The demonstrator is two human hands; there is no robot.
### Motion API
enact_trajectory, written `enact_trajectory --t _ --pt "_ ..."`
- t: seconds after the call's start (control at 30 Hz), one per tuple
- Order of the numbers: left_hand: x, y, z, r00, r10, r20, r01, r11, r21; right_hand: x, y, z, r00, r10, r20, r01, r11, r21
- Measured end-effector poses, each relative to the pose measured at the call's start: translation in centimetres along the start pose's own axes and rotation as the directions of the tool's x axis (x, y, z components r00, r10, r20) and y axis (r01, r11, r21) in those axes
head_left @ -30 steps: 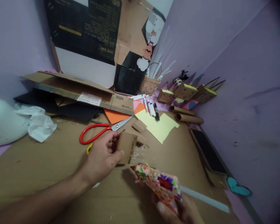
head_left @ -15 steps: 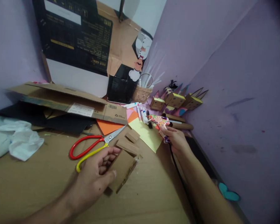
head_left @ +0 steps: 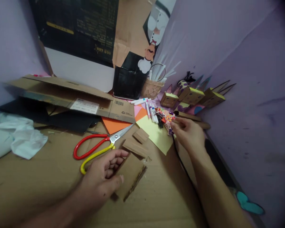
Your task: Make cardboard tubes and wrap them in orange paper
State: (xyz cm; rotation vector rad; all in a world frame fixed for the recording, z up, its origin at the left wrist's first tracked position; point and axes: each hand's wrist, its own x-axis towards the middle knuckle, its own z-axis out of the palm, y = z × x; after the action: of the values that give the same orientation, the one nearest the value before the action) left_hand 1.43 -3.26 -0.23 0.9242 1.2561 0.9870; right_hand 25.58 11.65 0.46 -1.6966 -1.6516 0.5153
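My left hand point(head_left: 106, 177) is closed on a small folded cardboard piece point(head_left: 130, 174), thumb on its face and fingers behind it. Dried glue shows at the piece's upper right corner. My right hand point(head_left: 190, 133) pinches the rear end of a flower-patterned hot glue gun point(head_left: 167, 118) beside the markers; its nozzle points left over the yellow paper point(head_left: 154, 134). The fingers hide the gun's back end, and a black cord point(head_left: 184, 164) runs down from its handle. Red-and-yellow-handled scissors point(head_left: 95, 147) lie left of the cardboard piece. Two small cardboard scraps point(head_left: 141, 136) lie just above it.
Several markers point(head_left: 153, 114) lie beside orange paper point(head_left: 116, 125). A flattened carton point(head_left: 85, 101) and black sheets point(head_left: 71, 120) lie behind, with crumpled white tissue point(head_left: 29, 141) at left. A cup of glue sticks point(head_left: 153, 88) and cardboard animal figures point(head_left: 192, 95) stand along the wall.
The view has tilted down and shifted left. My right hand has moved onto the glue gun's rear, covering the white stick that stuck out there. My left hand keeps the cardboard piece.
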Motion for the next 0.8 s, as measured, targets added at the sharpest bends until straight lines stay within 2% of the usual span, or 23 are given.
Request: enact_trajectory --t 0.03,0.07,0.1,0.13,0.17,0.23,0.3,0.33,0.4,0.53,0.67,0.8 --pt "0.1 0.1 0.0 1.000 -0.009 -0.005 0.009 1.000 -0.007 -1.2 -0.8 -0.7 0.998 -0.052 -0.034 0.054 0.997 0.057" --pt "0.2 0.2 0.0 1.000 -0.017 -0.002 0.017 1.000 -0.009 -2.7 -1.6 -1.2 0.992 -0.123 0.014 0.119 0.976 0.183" --pt "0.2 0.2 0.0 1.000 -0.022 0.004 0.022 1.000 -0.007 -4.3 -2.4 -1.7 0.962 -0.226 0.153 0.172 0.938 0.302" --pt "0.2 0.3 0.0 1.000 -0.021 0.016 0.022 1.000 -0.003 -6.0 -3.0 -1.9 0.912 -0.297 0.284 0.185 0.913 0.363" --pt "0.2 0.3 0.0 0.999 -0.017 0.036 0.016 1.000 0.004 -7.6 -3.3 -2.0 0.870 -0.337 0.360 0.179 0.896 0.408" --pt "0.1 0.3 0.1 0.997 0.002 0.081 -0.005 0.999 0.032 -10.5 -3.3 -1.5 0.835 -0.320 0.447 0.077 0.873 0.482" --pt "-0.1 0.2 0.3 0.995 0.028 0.099 -0.036 0.996 0.079 -12.5 -2.6 -0.5 0.856 -0.175 0.487 -0.174 0.789 0.590" --pt "-0.1 0.2 0.4 0.994 0.039 0.103 -0.050 0.994 0.102 -13.2 -2.1 0.0 0.852 -0.117 0.511 -0.276 0.728 0.627" --pt "-0.1 0.2 0.5 0.992 0.056 0.110 -0.070 0.989 0.128 -13.9 -1.3 0.7 0.854 -0.062 0.516 -0.353 0.659 0.664" --pt "-0.2 0.3 0.5 0.980 0.063 0.190 -0.089 0.988 0.129 -13.6 -1.1 0.9 0.864 -0.145 0.482 -0.271 0.673 0.689" --pt "-0.7 0.3 0.4 0.954 0.046 0.297 -0.097 0.983 0.159 -13.3 -1.6 0.7 0.833 -0.219 0.507 -0.241 0.682 0.691" --pt "-1.5 0.3 0.6 0.927 0.018 0.375 -0.140 0.944 0.300 -13.3 -1.6 0.7 0.793 -0.279 0.541 -0.231 0.685 0.691"
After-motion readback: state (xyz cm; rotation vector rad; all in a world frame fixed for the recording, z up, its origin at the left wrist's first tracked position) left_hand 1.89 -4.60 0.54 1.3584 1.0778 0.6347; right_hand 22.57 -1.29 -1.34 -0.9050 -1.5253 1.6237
